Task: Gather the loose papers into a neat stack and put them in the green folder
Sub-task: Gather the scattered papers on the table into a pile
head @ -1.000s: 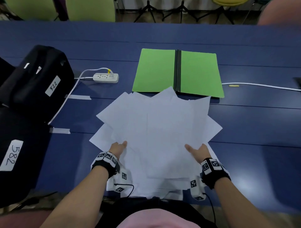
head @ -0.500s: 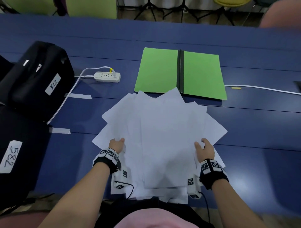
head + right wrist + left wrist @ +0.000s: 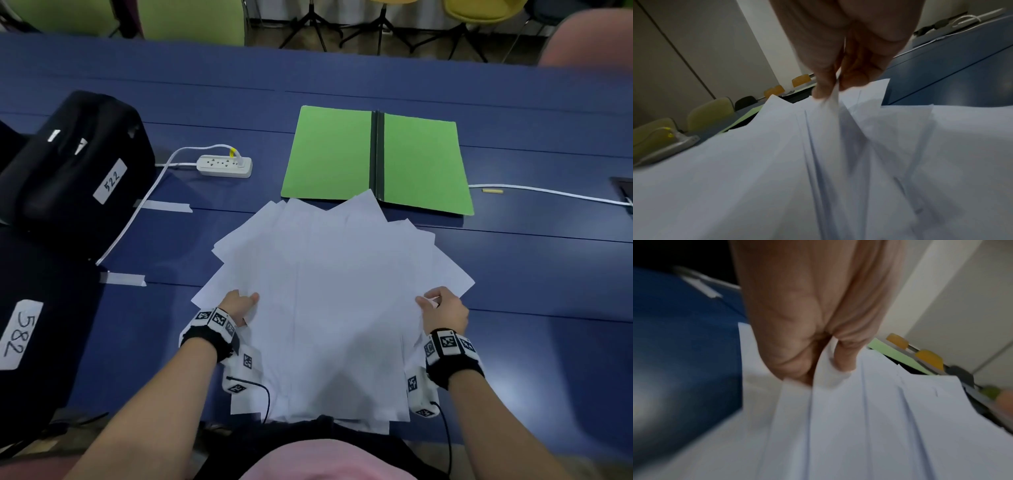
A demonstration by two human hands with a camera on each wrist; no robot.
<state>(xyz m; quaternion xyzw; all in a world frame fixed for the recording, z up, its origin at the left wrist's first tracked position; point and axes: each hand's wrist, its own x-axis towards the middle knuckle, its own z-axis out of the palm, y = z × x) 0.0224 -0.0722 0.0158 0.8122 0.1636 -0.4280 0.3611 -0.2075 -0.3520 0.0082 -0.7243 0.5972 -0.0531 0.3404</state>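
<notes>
Several white papers (image 3: 335, 294) lie fanned out in an untidy pile on the blue table (image 3: 531, 281), their far corners overlapping the near edge of the open green folder (image 3: 329, 154). My left hand (image 3: 239, 303) pinches the pile's left edge (image 3: 830, 379) between thumb and fingers. At the right edge, my right hand (image 3: 442, 305) pinches sheets (image 3: 830, 104) the same way. The folder lies flat with a dark spine down its middle. The papers' near ends hang over the table's front edge by my body.
Two black bags with number labels (image 3: 68, 178) fill the left side. A white power strip (image 3: 224, 166) and its cable lie left of the folder. Another white cable (image 3: 548, 193) runs off to the right. Tape strips (image 3: 164, 206) stick to the table. Chairs stand behind.
Both hands have gone from lying flat on the papers to pinching the pile's side edges. The spread has drawn in and become narrower.
</notes>
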